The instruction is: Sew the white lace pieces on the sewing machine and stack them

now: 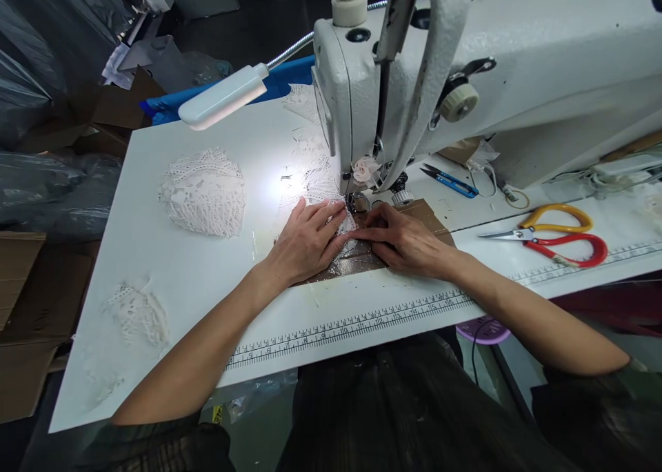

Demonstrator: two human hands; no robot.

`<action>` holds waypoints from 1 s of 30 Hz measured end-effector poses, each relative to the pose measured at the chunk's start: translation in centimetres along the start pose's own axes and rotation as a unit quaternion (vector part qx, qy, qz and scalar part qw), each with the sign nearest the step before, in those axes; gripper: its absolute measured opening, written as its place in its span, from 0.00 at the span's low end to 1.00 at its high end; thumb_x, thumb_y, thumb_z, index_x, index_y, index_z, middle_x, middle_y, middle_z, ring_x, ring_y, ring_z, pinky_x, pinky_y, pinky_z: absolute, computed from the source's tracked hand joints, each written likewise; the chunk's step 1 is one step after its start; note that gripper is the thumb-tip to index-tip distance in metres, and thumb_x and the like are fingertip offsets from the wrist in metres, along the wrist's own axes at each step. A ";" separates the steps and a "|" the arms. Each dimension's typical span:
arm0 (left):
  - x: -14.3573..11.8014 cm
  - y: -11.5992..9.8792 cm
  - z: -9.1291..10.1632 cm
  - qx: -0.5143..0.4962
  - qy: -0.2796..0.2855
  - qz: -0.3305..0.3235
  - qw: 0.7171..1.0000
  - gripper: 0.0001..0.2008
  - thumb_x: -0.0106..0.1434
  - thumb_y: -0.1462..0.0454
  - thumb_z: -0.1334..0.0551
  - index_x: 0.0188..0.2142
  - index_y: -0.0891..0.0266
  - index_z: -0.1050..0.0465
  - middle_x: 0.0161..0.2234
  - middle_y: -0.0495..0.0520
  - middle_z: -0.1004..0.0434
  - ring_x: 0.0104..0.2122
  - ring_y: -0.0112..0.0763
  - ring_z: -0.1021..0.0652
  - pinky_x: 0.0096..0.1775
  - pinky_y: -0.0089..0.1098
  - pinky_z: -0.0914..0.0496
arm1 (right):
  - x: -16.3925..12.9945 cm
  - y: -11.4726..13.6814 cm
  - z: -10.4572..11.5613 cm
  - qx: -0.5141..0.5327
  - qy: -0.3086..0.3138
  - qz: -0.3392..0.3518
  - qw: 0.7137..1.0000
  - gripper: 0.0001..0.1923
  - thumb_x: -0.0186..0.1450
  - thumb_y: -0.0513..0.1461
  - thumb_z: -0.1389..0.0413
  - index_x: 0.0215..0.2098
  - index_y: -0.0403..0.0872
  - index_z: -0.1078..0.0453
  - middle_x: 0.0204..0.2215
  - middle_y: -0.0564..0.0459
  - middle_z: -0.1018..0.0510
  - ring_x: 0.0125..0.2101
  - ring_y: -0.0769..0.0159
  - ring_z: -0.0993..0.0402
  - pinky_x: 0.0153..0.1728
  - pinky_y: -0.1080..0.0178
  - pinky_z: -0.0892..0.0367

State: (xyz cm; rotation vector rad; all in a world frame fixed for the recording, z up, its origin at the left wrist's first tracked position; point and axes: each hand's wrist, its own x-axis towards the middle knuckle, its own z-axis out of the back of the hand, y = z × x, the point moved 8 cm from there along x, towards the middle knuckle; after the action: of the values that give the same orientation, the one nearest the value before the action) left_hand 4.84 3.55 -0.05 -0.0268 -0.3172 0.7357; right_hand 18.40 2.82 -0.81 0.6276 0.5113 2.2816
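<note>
White lace [347, 232] pinned flat under both hands [310, 241] [403, 241], fingertips together; ruler [362, 326] numerals blurred

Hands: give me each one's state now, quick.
Left hand: open, flat on the lace piece.
Right hand: open, fingers pressing the same lace.

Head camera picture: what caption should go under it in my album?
Both hands, left hand and right hand, press white lace flat under a sewing machine needle.
</note>
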 end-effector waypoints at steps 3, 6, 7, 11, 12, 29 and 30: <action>0.0 0.0 -0.1 0.001 0.002 0.005 1.000 0.20 0.74 0.57 0.50 0.59 0.64 0.34 0.61 0.65 0.31 0.59 0.52 0.30 0.58 0.60 0.36 | 0.0 0.0 0.0 0.000 -0.004 0.001 1.000 0.20 0.68 0.34 0.49 0.54 0.51 0.24 0.45 0.45 0.31 0.45 0.59 0.30 0.49 0.51 0.27; 0.0 0.1 0.0 0.002 0.003 0.008 1.000 0.20 0.74 0.56 0.49 0.59 0.63 0.34 0.61 0.64 0.31 0.59 0.51 0.31 0.58 0.59 0.36 | 0.0 0.0 0.1 0.001 -0.006 0.001 1.000 0.20 0.68 0.34 0.49 0.55 0.51 0.25 0.45 0.45 0.31 0.44 0.59 0.30 0.49 0.51 0.28; 0.0 0.1 0.0 0.003 0.003 0.008 1.000 0.20 0.74 0.56 0.49 0.59 0.63 0.34 0.61 0.64 0.31 0.59 0.51 0.30 0.58 0.59 0.36 | 0.0 0.0 0.1 0.002 -0.006 0.000 1.000 0.20 0.68 0.34 0.49 0.55 0.51 0.25 0.45 0.45 0.31 0.44 0.59 0.30 0.49 0.51 0.28; 0.0 0.0 0.0 0.009 0.000 0.004 1.000 0.20 0.74 0.56 0.49 0.59 0.64 0.35 0.61 0.64 0.31 0.59 0.52 0.30 0.58 0.60 0.36 | 0.0 -0.1 0.1 0.001 -0.004 -0.008 1.000 0.20 0.69 0.34 0.50 0.55 0.52 0.25 0.44 0.45 0.31 0.44 0.59 0.30 0.49 0.52 0.27; 0.0 0.0 0.0 0.009 0.000 0.004 1.000 0.20 0.74 0.56 0.49 0.59 0.64 0.35 0.61 0.65 0.31 0.59 0.52 0.30 0.59 0.60 0.36 | 0.0 -0.1 0.0 0.001 -0.003 -0.010 1.000 0.20 0.69 0.34 0.50 0.55 0.52 0.25 0.44 0.45 0.31 0.44 0.59 0.30 0.49 0.51 0.27; -0.2 0.0 -0.1 0.005 -0.005 -0.002 1.000 0.20 0.75 0.56 0.50 0.59 0.64 0.34 0.61 0.65 0.31 0.59 0.51 0.30 0.59 0.61 0.36 | 0.0 0.0 0.2 0.010 -0.009 0.005 1.000 0.19 0.69 0.35 0.50 0.53 0.53 0.23 0.44 0.45 0.31 0.45 0.59 0.30 0.49 0.51 0.27; -0.1 0.0 0.0 0.005 -0.007 -0.001 1.000 0.20 0.75 0.56 0.50 0.58 0.64 0.34 0.61 0.65 0.31 0.59 0.51 0.30 0.59 0.61 0.36 | 0.0 0.1 0.2 0.010 -0.011 0.007 1.000 0.19 0.68 0.34 0.50 0.52 0.52 0.23 0.44 0.45 0.31 0.45 0.59 0.30 0.49 0.51 0.27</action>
State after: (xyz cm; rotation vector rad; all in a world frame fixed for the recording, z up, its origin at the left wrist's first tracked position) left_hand 4.77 3.43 -0.13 -0.0114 -0.3277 0.7349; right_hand 18.51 2.81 -0.61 0.6687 0.5215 2.2831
